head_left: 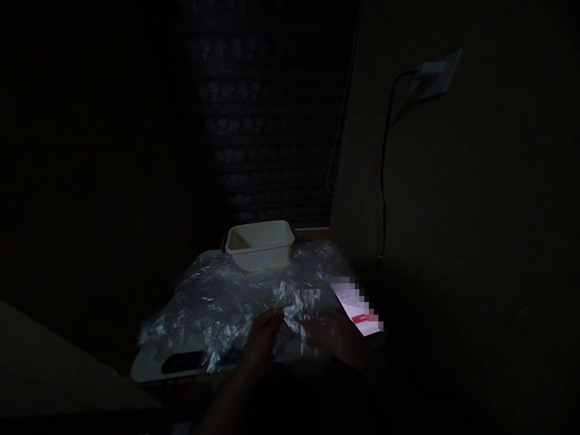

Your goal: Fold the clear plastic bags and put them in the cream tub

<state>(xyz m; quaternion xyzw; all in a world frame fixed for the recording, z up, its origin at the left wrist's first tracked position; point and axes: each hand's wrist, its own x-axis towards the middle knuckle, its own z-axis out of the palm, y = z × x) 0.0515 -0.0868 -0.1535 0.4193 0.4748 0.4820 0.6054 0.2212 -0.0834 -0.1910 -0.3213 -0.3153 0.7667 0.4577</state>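
Note:
The scene is very dark. My left hand (265, 332) pinches the edge of a clear plastic bag (301, 305), which rises a little above the table. On the bag's other side is my right hand (338, 335), dim and smeared, so its fingers do not show clearly. Beneath and beyond both hands, a layer of crinkled clear plastic bags (199, 308) covers much of a small white table (147, 365). At the back of the table stands a cream plastic tub (263, 257) with dark side handles.
A lit screen (356, 305), partly pixelated, lies at the table's right edge. The tabletop has a dark slot (183, 361) at its front left. A black cord (383, 181) hangs from a wall outlet (435, 75) on the right. Behind the table is a dark blind (272, 121).

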